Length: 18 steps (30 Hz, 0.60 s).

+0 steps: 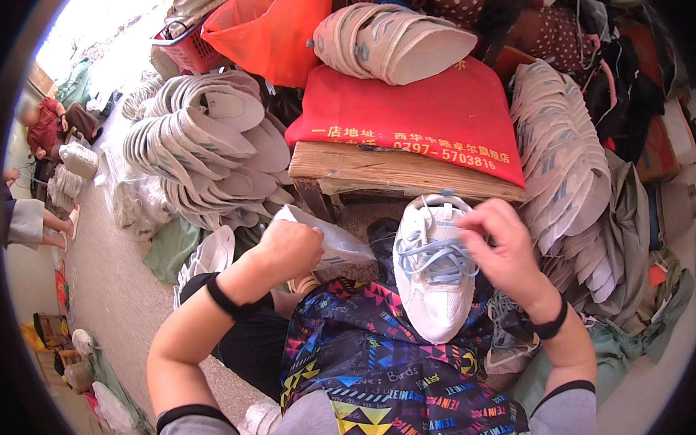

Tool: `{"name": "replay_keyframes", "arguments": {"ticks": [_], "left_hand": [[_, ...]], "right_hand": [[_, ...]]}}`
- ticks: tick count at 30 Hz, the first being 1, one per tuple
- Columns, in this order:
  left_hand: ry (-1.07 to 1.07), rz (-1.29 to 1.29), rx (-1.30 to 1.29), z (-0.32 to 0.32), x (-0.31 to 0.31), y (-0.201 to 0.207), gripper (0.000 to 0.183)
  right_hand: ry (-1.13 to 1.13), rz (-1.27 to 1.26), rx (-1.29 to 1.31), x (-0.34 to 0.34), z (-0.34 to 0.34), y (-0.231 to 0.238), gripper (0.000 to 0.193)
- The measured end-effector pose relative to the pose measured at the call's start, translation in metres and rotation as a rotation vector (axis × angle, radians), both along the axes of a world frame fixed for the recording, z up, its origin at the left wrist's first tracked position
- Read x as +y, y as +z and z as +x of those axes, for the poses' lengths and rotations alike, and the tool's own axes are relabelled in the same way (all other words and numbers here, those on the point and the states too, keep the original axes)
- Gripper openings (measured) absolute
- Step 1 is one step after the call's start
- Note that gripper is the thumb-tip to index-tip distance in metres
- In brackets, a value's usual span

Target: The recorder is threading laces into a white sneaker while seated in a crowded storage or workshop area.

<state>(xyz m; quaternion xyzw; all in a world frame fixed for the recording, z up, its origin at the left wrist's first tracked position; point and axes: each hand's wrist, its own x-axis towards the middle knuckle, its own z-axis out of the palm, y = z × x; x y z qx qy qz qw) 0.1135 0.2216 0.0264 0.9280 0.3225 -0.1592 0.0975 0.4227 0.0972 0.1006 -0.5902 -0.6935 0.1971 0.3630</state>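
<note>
A white sneaker (435, 306) with light blue shoelaces (437, 259) rests on my patterned apron (384, 370), its toe pointing toward me. Beside its lacing, on the right, is my right hand (505, 250), fingers curled and thumb and fingertips close together; whatever lies between them is too small to tell. To the left of the sneaker, my left hand (291, 246) is closed on the edge of a flat white shoe upper (335, 245). That upper hangs apart from the sneaker, in front of the bench.
A wooden bench (346, 168) covered by a red cloth bag (406, 112) stands ahead, bearing nested shoe uppers (403, 47). More uppers are stacked on the left (207, 138) and right (560, 149). An orange bag (268, 28) hangs behind. Another person (50, 124) sits far left.
</note>
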Motion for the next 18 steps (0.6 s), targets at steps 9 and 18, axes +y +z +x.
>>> {"name": "replay_keyframes", "arguments": {"ticks": [9,18], "left_hand": [[-0.186,0.377,-0.096,0.025,-0.087,0.158,0.017],[0.014,0.423,-1.157,0.040,-0.076,0.112,0.038]], "right_hand": [[0.519,-0.064,0.017,0.005,-0.098,-0.012,0.057],[0.148,-0.476,1.620,-0.007,-0.001,-0.023,0.034]]}}
